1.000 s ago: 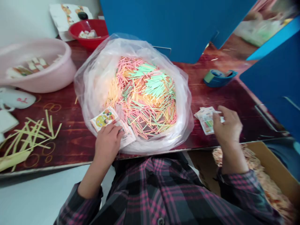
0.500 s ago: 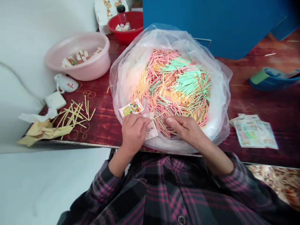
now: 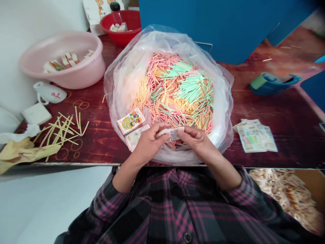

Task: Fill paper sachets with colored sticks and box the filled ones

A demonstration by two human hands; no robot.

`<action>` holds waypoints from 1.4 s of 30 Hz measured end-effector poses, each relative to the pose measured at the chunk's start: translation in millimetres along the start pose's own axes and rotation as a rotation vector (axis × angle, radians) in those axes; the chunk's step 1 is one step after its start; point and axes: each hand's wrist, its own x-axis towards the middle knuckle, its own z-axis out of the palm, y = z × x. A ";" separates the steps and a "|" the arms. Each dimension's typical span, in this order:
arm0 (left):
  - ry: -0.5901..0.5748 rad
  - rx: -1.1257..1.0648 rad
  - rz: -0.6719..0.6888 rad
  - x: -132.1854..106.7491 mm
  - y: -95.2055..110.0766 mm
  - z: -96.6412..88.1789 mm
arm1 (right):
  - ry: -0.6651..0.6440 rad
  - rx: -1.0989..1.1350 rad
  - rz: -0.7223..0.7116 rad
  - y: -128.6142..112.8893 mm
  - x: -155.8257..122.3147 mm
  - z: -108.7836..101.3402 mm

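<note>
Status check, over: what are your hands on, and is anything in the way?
Left hand and right hand both holding small printed paper packet. Below: clear plastic bag of thin pastel sticks. Nothing blocking.

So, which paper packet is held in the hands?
The curled one, pinched between the left hand and right hand; the others lie flat on the bag or table.

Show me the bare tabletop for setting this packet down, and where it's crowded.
Widest patch: the dark red tabletop between the blue dish and the stack of printed packets. A narrower strip lies between the yellow sticks and the plastic bag. Crowded: the far left, around the pink basin and red bowl, and in front, at the left hand and right hand.
</note>
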 end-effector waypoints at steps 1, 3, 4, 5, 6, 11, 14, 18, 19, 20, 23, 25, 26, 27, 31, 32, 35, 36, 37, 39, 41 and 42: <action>-0.003 -0.026 -0.019 -0.5 0.7 0.2 | -0.008 0.013 -0.006 0.6 -0.7 1.8; -0.008 -0.065 -0.036 -1.9 1.7 1.6 | -0.001 0.007 -0.029 1.9 -1.3 5.2; -0.010 -0.077 -0.039 -2.6 1.9 2.6 | 0.019 -0.019 -0.049 2.8 -1.4 6.6; -0.008 -0.080 -0.041 -3.2 1.9 3.7 | 0.043 -0.055 -0.077 3.7 -1.4 7.8; 0.002 -0.073 -0.038 -3.6 1.9 4.8 | 0.065 -0.100 -0.113 4.6 -1.3 8.8; 0.021 0.106 0.048 -1.2 5.6 8.6 | 0.106 -0.297 -0.232 6.4 0.7 7.1; 0.036 0.219 0.158 2.4 8.7 7.4 | 0.023 -0.380 -0.283 5.7 4.1 -8.9; 0.126 0.255 0.225 3.5 6.0 3.4 | 0.081 -0.721 -0.479 2.9 11.2 -52.9; 0.138 0.253 0.227 2.8 4.4 2.7 | 0.088 -0.882 -0.509 1.5 13.1 -64.5; 0.144 0.250 0.228 1.7 2.7 2.4 | 0.063 -1.047 -0.525 -0.1 14.8 -75.1; 0.167 0.242 0.220 -2.2 -1.7 2.9 | -0.116 -1.422 -0.539 -6.2 19.1 -96.0; 0.189 0.240 0.200 -4.3 -3.8 3.4 | -0.216 -1.520 -0.549 -10.7 20.5 -102.2; 0.199 0.238 0.188 -5.0 -4.5 3.6 | -0.248 -1.539 -0.549 -12.7 20.6 -104.4; 0.206 0.234 0.182 -5.5 -4.9 3.7 | -0.264 -1.550 -0.539 -14.4 20.3 -106.5; 0.101 0.240 0.252 -5.6 -4.3 6.5 | -0.259 -1.613 -0.425 -17.4 16.6 -116.7; 0.042 0.254 0.287 -5.4 -4.0 8.8 | -0.263 -1.627 -0.410 -17.5 15.9 -119.1; -0.117 0.330 0.379 -4.9 -4.4 19.8 | -0.309 -1.665 -0.428 -18.2 16.0 -121.5; -0.156 0.361 0.396 -4.8 -5.1 24.3 | -0.327 -1.685 -0.444 -19.0 16.9 -120.4; -0.189 0.387 0.408 -4.8 -6.0 28.6 | -0.340 -1.712 -0.460 -19.9 18.1 -118.4; -0.236 0.419 0.420 -4.7 -8.1 35.5 | -0.346 -1.775 -0.488 -22.0 21.4 -112.7; -0.265 0.428 0.423 -4.4 -9.7 39.1 | -0.339 -1.815 -0.517 -23.4 25.5 -106.8; -0.273 0.431 0.423 -4.1 -10.1 39.7 | -0.336 -1.819 -0.536 -23.6 27.8 -104.3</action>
